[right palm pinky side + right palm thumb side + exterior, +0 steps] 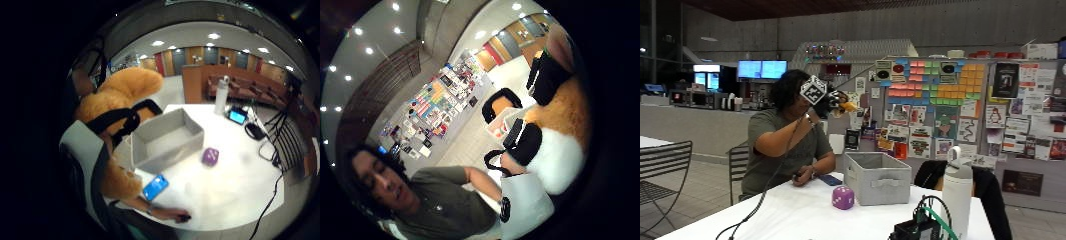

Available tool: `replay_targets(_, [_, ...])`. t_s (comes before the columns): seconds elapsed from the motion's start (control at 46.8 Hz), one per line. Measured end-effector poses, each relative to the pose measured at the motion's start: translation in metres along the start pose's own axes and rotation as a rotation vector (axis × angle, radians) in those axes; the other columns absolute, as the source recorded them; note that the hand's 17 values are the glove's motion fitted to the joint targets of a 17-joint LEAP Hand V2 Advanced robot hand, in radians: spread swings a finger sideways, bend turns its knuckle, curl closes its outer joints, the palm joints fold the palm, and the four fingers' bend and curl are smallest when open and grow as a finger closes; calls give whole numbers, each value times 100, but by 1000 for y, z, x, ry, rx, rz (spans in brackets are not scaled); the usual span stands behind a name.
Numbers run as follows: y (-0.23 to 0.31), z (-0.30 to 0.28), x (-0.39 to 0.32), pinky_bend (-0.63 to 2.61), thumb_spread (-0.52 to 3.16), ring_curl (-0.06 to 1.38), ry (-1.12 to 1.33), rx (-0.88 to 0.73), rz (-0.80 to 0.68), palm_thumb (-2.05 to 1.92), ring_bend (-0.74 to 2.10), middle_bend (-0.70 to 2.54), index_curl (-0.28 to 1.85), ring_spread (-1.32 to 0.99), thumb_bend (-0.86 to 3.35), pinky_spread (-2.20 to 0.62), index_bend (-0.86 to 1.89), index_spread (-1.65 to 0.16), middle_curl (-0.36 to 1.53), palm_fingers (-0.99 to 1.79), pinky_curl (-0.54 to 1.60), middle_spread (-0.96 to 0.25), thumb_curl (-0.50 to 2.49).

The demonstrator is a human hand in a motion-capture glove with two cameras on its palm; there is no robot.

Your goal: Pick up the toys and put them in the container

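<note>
My gloved right hand (pixel 825 102) is raised to head height, well above the table and on the person's side of the container, and grips an orange and white plush toy (pixel 845 106). The plush (pixel 120 95) fills the side of the little finger palm view, and in the thumb side view its orange and white fur (pixel 565 115) lies against the black fingers (pixel 525 142). A grey fabric container (pixel 877 177) stands open on the white table (pixel 793 215), with nothing visible inside (pixel 167 140). A purple die toy (pixel 842 197) lies on the table in front of the container (pixel 210 156).
A blue phone (pixel 830 179) lies beside the container, near the person's bare left hand (pixel 802 176), which rests on the table. A white bottle (pixel 957 192) and a black device with cables (pixel 919 227) stand at the near end. Metal chairs (pixel 663 170) flank the table.
</note>
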State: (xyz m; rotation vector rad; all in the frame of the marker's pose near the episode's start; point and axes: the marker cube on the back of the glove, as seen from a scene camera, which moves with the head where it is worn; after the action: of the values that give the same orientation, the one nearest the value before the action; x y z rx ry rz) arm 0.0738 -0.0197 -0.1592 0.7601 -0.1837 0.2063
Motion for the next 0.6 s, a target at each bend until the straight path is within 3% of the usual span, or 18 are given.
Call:
replay_targets(0.086, [-41, 25, 0, 96, 78, 45, -130, 15, 181, 64, 92, 44, 56, -45, 10, -44, 21, -46, 47, 105, 41, -51, 70])
replay_targets(0.171, [-64, 53, 4, 99, 81, 47, -210, 15, 189, 63, 92, 39, 59, -44, 8, -44, 19, -46, 48, 97, 42, -51, 71])
replay_targets(0.299, [-84, 87, 31, 106, 105, 44, -274, -32, 258, 53, 76, 27, 61, -37, 5, -38, 18, -45, 48, 61, 44, -42, 67])
replay_targets(0.342, [-85, 96, 39, 110, 114, 41, -264, -68, 269, 37, 62, 21, 62, -34, -3, -32, 20, -44, 46, 35, 46, -35, 63])
replay_targets(0.428, [-82, 108, 53, 114, 121, 37, -170, -96, 281, 10, 47, 17, 63, -28, -11, -21, 23, -43, 45, 19, 46, -26, 53])
replay_targets(0.599, [-65, 115, 75, 112, 117, 30, -55, -142, 313, -10, 38, 16, 59, -21, -9, -9, 22, -43, 41, 21, 41, -17, 42])
